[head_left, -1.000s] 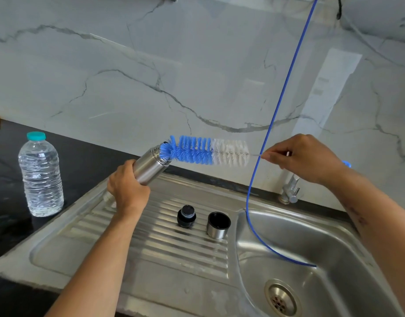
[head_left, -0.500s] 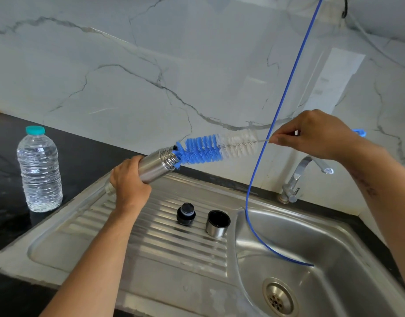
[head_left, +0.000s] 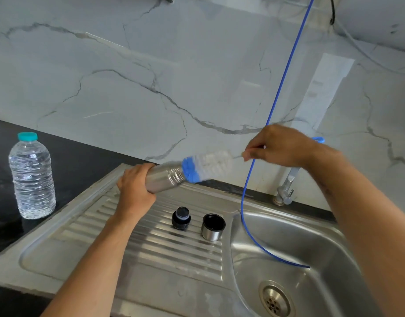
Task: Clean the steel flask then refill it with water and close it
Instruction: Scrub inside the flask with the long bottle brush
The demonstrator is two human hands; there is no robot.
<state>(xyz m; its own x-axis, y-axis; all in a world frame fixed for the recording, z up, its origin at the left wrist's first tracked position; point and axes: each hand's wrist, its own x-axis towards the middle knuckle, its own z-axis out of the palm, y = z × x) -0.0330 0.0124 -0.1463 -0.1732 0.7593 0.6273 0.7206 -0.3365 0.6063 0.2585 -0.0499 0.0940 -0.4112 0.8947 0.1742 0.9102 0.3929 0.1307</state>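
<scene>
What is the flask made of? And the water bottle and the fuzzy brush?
Flask: looks like brushed steel, grey and softly shiny. Water bottle: clear, ridged plastic, since the water shows through, with a teal cap. Brush: blue and white bristles, probably nylon, on a thin stem, likely wire.

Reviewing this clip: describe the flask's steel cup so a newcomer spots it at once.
Start at the steel sink and look at its ribbed draining board. Two small parts stand there; the steel cup is the one nearer the basin. Unlike the black stopper beside it, it has shiny steel walls and an open dark mouth.
</scene>
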